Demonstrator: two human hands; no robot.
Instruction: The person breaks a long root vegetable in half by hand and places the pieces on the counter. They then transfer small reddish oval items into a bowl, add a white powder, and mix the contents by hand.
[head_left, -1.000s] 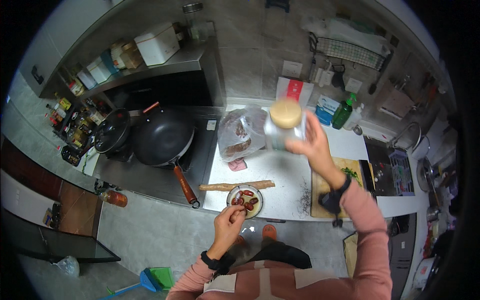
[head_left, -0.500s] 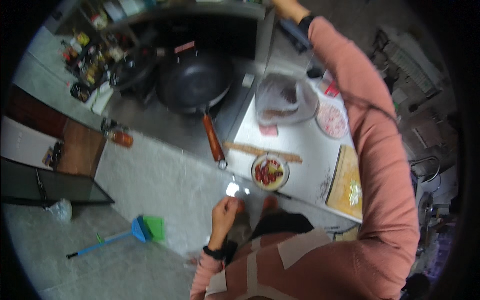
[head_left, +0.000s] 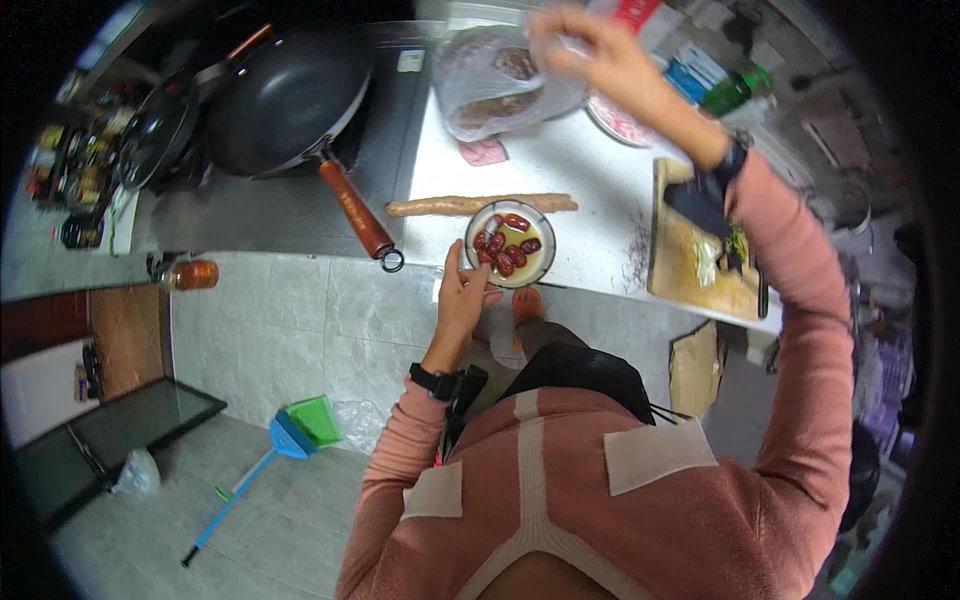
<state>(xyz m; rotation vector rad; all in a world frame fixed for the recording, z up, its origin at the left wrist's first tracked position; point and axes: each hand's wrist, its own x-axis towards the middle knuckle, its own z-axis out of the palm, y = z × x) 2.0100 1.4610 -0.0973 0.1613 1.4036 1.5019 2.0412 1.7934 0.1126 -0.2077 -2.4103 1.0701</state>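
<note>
A glass bowl (head_left: 545,262) of red dates (head_left: 507,250) in pale liquid stands at the near edge of the white worktop. My left hand (head_left: 462,300) is at its near left rim, fingers and thumb against the side. Over the far part of the worktop, my right hand (head_left: 590,48) is raised and smeared by motion, beside a clear plastic bag (head_left: 470,75) with brown contents. Whether it holds anything I cannot make out. A long brown stick-like piece (head_left: 430,207) lies just behind the bowl.
A black wok (head_left: 285,100) sits on the stove, its wooden handle (head_left: 352,208) pointing toward me. At right lies a cutting board (head_left: 672,265) with chopped food and a dark knife. A plate (head_left: 615,125) is partly behind my right wrist. A green bottle (head_left: 730,95) stands farther back.
My left hand has moved up to the bowl's rim. My right hand has come back from the far top toward the plastic bag. The view has shifted, showing the worktop more squarely.
</note>
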